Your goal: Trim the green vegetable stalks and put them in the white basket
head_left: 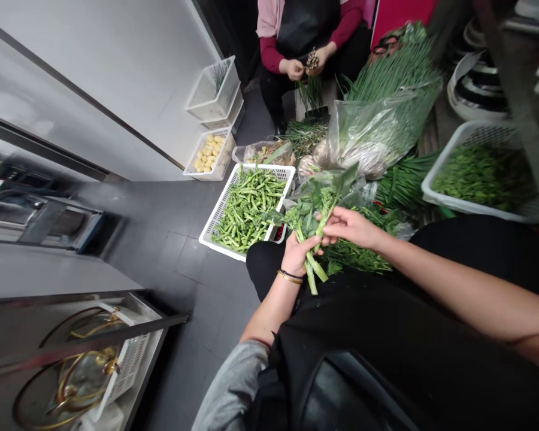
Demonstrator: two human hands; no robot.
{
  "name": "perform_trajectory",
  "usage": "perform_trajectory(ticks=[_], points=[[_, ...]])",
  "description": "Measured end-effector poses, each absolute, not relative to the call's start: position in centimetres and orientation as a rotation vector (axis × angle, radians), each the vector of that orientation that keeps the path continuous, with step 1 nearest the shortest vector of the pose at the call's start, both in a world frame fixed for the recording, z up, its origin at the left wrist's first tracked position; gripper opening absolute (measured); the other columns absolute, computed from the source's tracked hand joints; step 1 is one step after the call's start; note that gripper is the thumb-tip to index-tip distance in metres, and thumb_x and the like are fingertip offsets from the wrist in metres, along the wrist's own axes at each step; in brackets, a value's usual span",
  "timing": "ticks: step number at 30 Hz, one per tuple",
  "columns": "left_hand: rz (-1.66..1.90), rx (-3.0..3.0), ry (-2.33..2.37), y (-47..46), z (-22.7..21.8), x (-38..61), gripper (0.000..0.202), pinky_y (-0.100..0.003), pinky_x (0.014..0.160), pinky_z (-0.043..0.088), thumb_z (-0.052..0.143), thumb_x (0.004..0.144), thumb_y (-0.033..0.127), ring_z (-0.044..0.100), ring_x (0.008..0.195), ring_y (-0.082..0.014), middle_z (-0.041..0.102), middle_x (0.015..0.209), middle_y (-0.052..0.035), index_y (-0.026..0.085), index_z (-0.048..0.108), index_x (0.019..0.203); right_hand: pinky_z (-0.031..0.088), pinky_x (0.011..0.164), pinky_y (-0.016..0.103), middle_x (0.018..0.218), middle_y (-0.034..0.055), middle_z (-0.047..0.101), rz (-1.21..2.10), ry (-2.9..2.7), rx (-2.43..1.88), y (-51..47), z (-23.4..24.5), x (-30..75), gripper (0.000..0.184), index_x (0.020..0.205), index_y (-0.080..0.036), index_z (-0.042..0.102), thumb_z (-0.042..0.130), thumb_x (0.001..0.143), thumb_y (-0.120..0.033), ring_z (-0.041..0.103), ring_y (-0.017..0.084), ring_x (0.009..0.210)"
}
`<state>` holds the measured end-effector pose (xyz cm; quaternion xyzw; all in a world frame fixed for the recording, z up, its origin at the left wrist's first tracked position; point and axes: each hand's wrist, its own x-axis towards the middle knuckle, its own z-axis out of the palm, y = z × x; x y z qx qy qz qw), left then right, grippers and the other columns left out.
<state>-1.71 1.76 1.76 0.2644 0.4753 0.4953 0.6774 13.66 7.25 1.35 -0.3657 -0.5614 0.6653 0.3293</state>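
On grey floor (pixel 161 251), basket (pixel 218 203) beside greens (pixel 311 209)

Dress noted: black apron (pixel 386 335); grey sleeve (pixel 233 383) on left arm; gold bangle (pixel 290 277) and dark band (pixel 291 273) behind left hand (pixel 299 254).

The dark grey tiled floor (pixel 175 251) carries nearly everything here. A white basket (pixel 218 203) sits flat on it, filled with cut green stems (pixel 247 206). Behind it, against the steel wall, a smaller basket (pixel 226 163) holds pale yellow pieces (pixel 208 154), and two stacked baskets (pixel 206 99) stand further back, tilted, with a few green sprigs inside. Just beside the first basket lies a small clear bag (pixel 265 152), then loose bundles of long green shoots (pixel 305 134) and a big plastic bag (pixel 372 129) stuffed with greens. A metal rack (pixel 72 302) stands at the near left.
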Motion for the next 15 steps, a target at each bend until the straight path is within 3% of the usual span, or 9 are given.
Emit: perform_trajectory(ticks=[2, 4, 6, 8, 12, 15], points=[[1.113, 0.569, 1.066, 1.9, 1.9, -1.7, 0.044, -0.020, 0.045, 0.045, 0.081, 0.053, 0.025, 0.061, 0.059, -0.0127, 0.064, 0.073, -0.0040, 0.013, 0.058, 0.088, 0.046, 0.054, 0.027, 0.061, 0.0042, 0.064, 1.585, -1.688, -1.094, 8.3, 2.1, 14.1, 0.041, 0.078, -0.016, 0.059, 0.055, 0.078, -0.057, 0.059, 0.015, 0.055], [1.122, 0.498, 1.079, 2.1, 1.8, -1.4, 0.041, -0.019, 0.044, 0.041, 0.079, 0.053, 0.025, 0.059, 0.057, -0.0115, 0.063, 0.072, -0.0038, 0.013, 0.057, 0.086, 0.040, 0.053, 0.026, 0.060, 0.0073, 0.064, 1.153, -1.938, -1.316, 8.7, 2.7, 14.0, 0.044, 0.067, -0.015, 0.060, 0.047, 0.084, -0.054, 0.058, 0.015, 0.054], [1.145, 0.398, 1.103, 2.2, 1.3, -1.1, 0.035, -0.018, 0.042, 0.038, 0.077, 0.053, 0.023, 0.056, 0.054, -0.0100, 0.062, 0.067, -0.0035, 0.013, 0.057, 0.080, 0.033, 0.051, 0.026, 0.070, 0.0114, 0.066, 0.634, -2.155, -1.475, 8.1, 2.8, 13.4, 0.039, 0.071, -0.014, 0.063, 0.043, 0.088, -0.043, 0.058, 0.017, 0.058], [1.199, 0.315, 1.126, 2.4, 0.7, -0.9, 0.031, -0.018, 0.041, 0.035, 0.075, 0.053, 0.021, 0.054, 0.050, -0.0092, 0.059, 0.061, -0.0016, 0.013, 0.055, 0.074, 0.028, 0.050, 0.027, 0.077, 0.0135, 0.066, 0.324, -2.341, -1.449, 6.6, 2.3, 12.6, 0.033, 0.077, -0.012, 0.065, 0.042, 0.087, -0.033, 0.059, 0.017, 0.061], [1.324, 0.421, 1.188, 2.4, 0.1, -1.1, 0.029, -0.020, 0.043, 0.037, 0.075, 0.056, 0.022, 0.050, 0.045, -0.0089, 0.054, 0.054, 0.0026, 0.015, 0.054, 0.073, 0.031, 0.054, 0.027, 0.078, 0.0089, 0.066, 0.396, -2.498, -1.144, 5.1, 1.4, 12.9, 0.029, 0.080, -0.016, 0.067, 0.042, 0.087, -0.031, 0.058, 0.017, 0.064], [1.390, 0.598, 1.313, 2.1, 0.3, -1.2, 0.034, -0.021, 0.049, 0.041, 0.078, 0.054, 0.020, 0.051, 0.049, -0.0080, 0.058, 0.064, 0.0037, 0.017, 0.055, 0.080, 0.033, 0.055, 0.027, 0.066, 0.0072, 0.063, 0.547, -2.276, -1.365, 7.1, 2.0, 14.0, 0.042, 0.065, -0.017, 0.063, 0.038, 0.089, -0.041, 0.055, 0.017, 0.058]])
